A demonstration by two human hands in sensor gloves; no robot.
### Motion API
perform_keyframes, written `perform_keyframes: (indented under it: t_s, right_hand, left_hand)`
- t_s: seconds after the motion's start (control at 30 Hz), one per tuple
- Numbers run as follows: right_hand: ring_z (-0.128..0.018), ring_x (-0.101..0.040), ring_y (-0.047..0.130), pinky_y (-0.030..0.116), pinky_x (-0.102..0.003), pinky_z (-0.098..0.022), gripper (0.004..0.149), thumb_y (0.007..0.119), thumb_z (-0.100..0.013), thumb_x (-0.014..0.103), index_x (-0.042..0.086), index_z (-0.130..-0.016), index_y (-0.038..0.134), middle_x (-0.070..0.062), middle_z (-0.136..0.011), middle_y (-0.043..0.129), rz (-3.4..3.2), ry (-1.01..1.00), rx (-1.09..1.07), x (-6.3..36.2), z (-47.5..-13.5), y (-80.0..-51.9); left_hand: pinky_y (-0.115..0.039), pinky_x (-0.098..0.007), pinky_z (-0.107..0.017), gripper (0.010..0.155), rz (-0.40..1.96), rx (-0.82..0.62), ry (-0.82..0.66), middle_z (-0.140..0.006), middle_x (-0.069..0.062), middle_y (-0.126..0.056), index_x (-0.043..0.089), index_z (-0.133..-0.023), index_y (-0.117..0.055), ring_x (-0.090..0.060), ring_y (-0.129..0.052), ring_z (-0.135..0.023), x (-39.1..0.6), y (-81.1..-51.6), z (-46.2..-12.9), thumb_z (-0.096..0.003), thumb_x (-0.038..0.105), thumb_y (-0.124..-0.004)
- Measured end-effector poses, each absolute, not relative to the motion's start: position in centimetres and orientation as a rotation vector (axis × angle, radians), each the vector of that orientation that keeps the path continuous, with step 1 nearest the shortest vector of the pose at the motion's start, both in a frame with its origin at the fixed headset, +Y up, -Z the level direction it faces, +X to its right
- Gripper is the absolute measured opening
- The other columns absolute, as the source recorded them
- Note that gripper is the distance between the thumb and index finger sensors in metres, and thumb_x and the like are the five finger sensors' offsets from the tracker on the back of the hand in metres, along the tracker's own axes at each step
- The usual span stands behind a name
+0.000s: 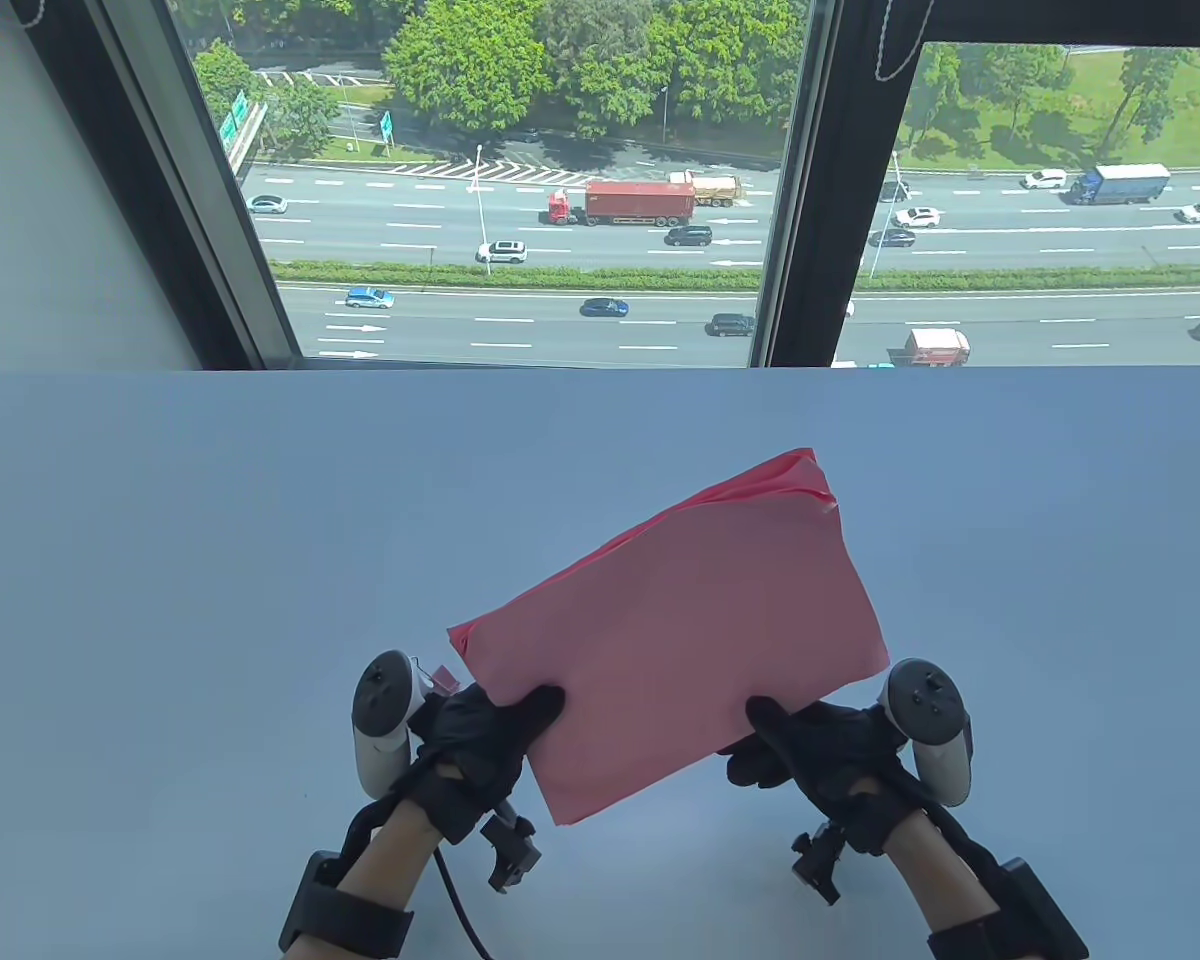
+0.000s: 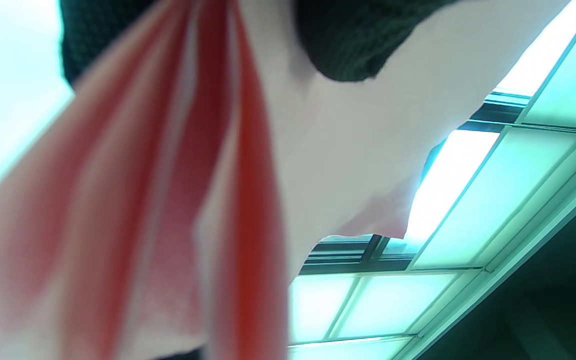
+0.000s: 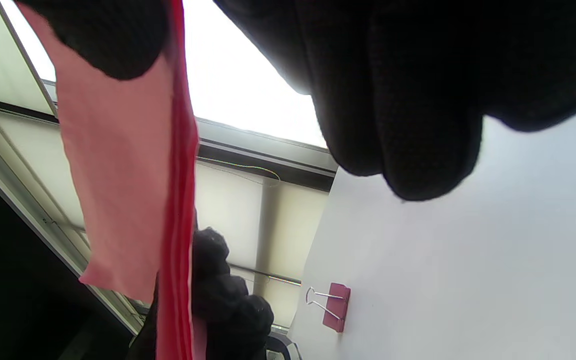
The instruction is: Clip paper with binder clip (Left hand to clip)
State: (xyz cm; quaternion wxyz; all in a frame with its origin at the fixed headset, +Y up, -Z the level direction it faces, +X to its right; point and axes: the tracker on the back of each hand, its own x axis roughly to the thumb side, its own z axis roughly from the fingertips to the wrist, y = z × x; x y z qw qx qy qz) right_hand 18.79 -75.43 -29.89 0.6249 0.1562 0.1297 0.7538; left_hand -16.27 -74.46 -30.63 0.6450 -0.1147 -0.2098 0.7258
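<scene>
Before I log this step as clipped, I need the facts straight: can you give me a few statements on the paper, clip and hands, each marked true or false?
1. Both the left hand and the right hand hold the pink paper. True.
2. The binder clip is fastened on the paper. False: it lies on the table, apart from the sheets.
3. The clip is pink with wire handles. True.
4. The paper lies flat on the table. False: it is held up, tilted.

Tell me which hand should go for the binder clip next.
Left. The pink binder clip lies on the table right beside the left hand; the right hand holds the pink paper stack at its far side.
</scene>
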Motion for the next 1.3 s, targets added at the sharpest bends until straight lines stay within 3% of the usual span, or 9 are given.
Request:
perform_keyframes:
  t_s: [0.33,0.93,1.23,1.3]
  right_hand:
    - [-0.052,-0.044,0.102,0.082,-0.056,-0.036,0.073,0.077,-0.047,0.056,0.006,-0.100,0.071,-0.020,-0.078,0.095,1.787,0.350,0.482,17.1,-29.2,-75.0]
    - [-0.048,-0.032,0.107,0.088,-0.047,-0.035,0.049,0.080,-0.046,0.033,0.010,-0.089,0.084,-0.007,-0.070,0.103,1.589,0.080,0.340,18.8,-29.6,-74.2]
    - [-0.041,-0.028,0.108,0.089,-0.044,-0.031,0.044,0.081,-0.044,0.032,0.011,-0.082,0.089,-0.005,-0.060,0.106,1.646,-0.057,0.269,21.0,-30.3,-73.9]
    - [-0.039,-0.028,0.108,0.088,-0.044,-0.030,0.044,0.081,-0.043,0.030,0.009,-0.081,0.090,-0.005,-0.057,0.106,1.673,-0.107,0.240,21.9,-30.5,-73.7]
  left_hand:
    - [-0.089,-0.044,-0.042,0.054,1.652,-0.255,-0.474,-0.083,-0.006,-0.100,0.032,-0.103,-0.073,-0.027,-0.109,-0.054,-15.5,-74.8,-30.3,-0.0491,0.033,-0.074]
    - [-0.089,-0.045,-0.044,0.055,1.539,-0.399,-0.521,-0.085,-0.007,-0.099,0.030,-0.104,-0.070,-0.028,-0.109,-0.058,-13.4,-75.6,-29.8,-0.0494,0.035,-0.075]
    - [-0.088,-0.047,-0.039,0.055,1.268,-0.470,-0.555,-0.080,-0.011,-0.101,0.020,-0.099,-0.080,-0.031,-0.109,-0.050,-12.9,-75.6,-29.7,-0.0477,0.040,-0.081]
    - [-0.087,-0.048,-0.038,0.056,1.138,-0.414,-0.559,-0.079,-0.012,-0.102,0.019,-0.098,-0.081,-0.031,-0.110,-0.048,-13.5,-75.0,-29.9,-0.0465,0.041,-0.084]
